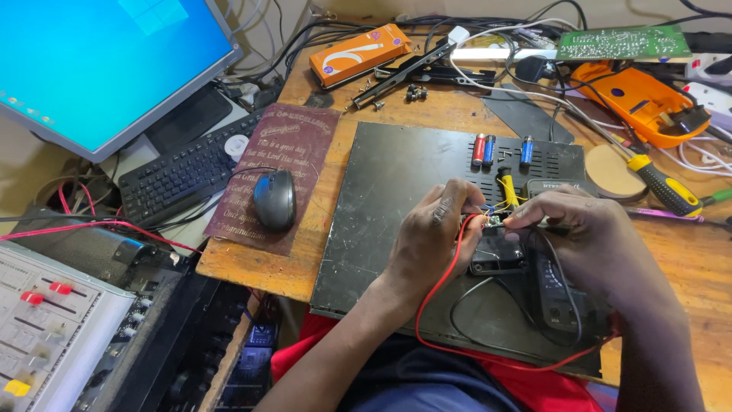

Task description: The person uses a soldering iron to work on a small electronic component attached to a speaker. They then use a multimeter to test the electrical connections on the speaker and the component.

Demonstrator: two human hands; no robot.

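**Tiny circuit board pinched between both hands, wires everywhere**

Fingers first: the left hand has thumb and forefinger closed narrow on one side of a small circuit board, and the right hand pinches the other side the same way, fingertips nearly meeting over it. The board sits just above the middle of a big black metal case lying flat on the wooden desk

My read on handling: that board looks very light and stiff but fragile, so hold it by the edges, not on the parts. The thin coloured wires on it look soft and easy to tear off. A red wire and a black wire loop loose from it across the case toward the person, floppy, likely to snag

Under the right palm there's a black multimeter, mostly covered. Three small batteries stand on the case's vent slots just beyond the fingers

Containers: the orange box at the back is shut, can't tell what's in it. An orange plastic holder far right holds a plug. Mouse and keyboard sit well off to the left
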